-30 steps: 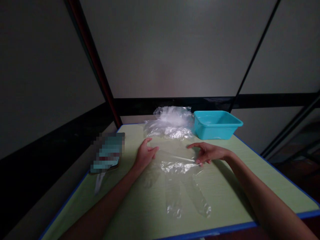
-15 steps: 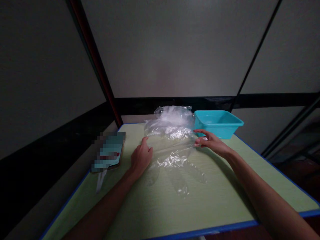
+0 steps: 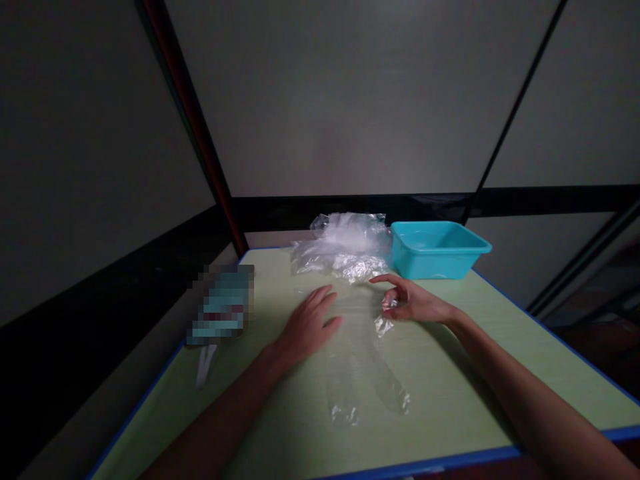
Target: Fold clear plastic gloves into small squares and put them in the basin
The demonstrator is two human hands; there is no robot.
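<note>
A clear disposable plastic glove [image 3: 367, 357] lies on the table, its finger ends pointing toward me. My right hand [image 3: 413, 301] pinches a crumpled part at its right side between thumb and fingers, the index finger stretched out. Flat over the glove's left side rests my left hand [image 3: 310, 327], fingers extended and thumb apart, holding nothing. Just beyond both hands is a heap of crinkled clear plastic [image 3: 350, 240], seemingly more gloves.
At the back right stands a turquoise plastic basin [image 3: 437, 261]. A blurred-out flat, phone-like object [image 3: 223, 307] with a white strap [image 3: 204, 367] lies on the left. The pale green table [image 3: 450, 400] has a blue edge, with wall panels behind.
My left hand has moved right and flattened over the glove. My right hand has come slightly nearer and inward, bunching the glove's side. The glove's fingers now reach closer to me.
</note>
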